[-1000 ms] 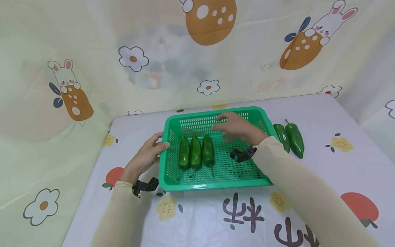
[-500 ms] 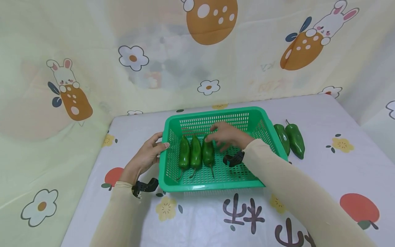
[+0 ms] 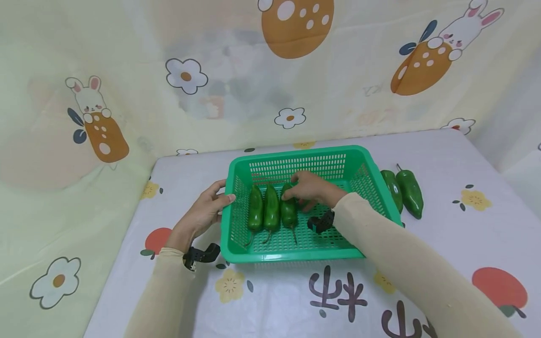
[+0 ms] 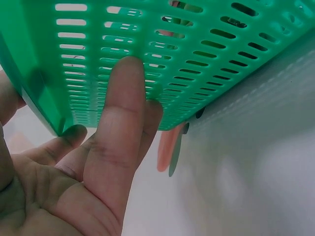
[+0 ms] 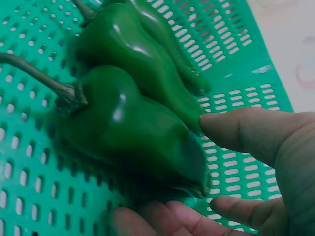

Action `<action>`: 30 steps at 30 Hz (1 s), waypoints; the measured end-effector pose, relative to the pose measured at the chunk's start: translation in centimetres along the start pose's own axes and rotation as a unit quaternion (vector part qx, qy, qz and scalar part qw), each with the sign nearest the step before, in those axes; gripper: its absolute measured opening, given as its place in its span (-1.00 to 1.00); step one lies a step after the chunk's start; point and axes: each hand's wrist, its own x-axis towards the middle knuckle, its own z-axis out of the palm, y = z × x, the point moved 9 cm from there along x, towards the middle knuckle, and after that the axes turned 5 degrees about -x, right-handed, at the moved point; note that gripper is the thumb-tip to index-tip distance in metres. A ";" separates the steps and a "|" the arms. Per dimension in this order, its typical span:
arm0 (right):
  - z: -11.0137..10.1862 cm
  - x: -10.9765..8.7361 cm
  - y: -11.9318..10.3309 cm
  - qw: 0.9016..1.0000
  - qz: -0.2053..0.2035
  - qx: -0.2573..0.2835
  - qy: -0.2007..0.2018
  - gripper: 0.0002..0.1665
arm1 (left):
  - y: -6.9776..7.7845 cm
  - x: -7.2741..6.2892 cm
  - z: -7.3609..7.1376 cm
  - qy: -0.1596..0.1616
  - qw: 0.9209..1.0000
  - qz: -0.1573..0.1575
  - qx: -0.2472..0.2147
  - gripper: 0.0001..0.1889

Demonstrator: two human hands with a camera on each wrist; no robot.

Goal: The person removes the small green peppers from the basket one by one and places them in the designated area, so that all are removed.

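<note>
A green plastic basket (image 3: 270, 257) with slotted walls stands on the table, and three green peppers (image 3: 272, 211) lie side by side inside it. My left hand (image 3: 203, 211) holds the basket's left side, thumb over the rim and fingers against the outer wall; the left wrist view shows those fingers (image 4: 123, 98) on the slots. My right hand (image 3: 310, 188) reaches around the rightmost pepper (image 5: 123, 123) near its tip. In the right wrist view its thumb (image 5: 241, 128) lies on one side and the other fingers below, with a gap to the pepper still visible.
Two more green peppers (image 3: 409, 192) lie on the table to the right of the basket, the nearer one partly covered by the rim. A patterned cloth (image 3: 127, 263) covers the tabletop. A printed curtain (image 3: 236, 84) hangs behind and at the sides.
My right hand has moved left and down within the basket, from above its right half to the rightmost pepper. The left hand keeps its hold; the peppers have not moved. The view has shifted slightly.
</note>
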 end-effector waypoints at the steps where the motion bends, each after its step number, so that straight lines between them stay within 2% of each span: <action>1: 0.1 0.0 0.0 1.000 0.001 -0.002 0.002 -0.04 | 0.0 0.0 0.0 -0.001 1.000 0.001 0.000 -0.37; 8: 0.7 0.0 -0.3 1.000 -0.005 -0.017 -0.001 -0.02 | 0.0 0.1 0.1 0.000 1.000 0.000 -0.003 -0.38; 15: 0.8 0.0 -0.4 0.999 -0.008 -0.036 -0.001 -0.08 | -0.1 0.1 0.0 0.002 1.000 0.000 -0.003 -0.38; 30: 0.2 -0.9 -0.7 0.999 -0.017 -0.036 0.002 -0.14 | -0.1 0.1 0.0 0.002 1.000 0.002 0.002 -0.37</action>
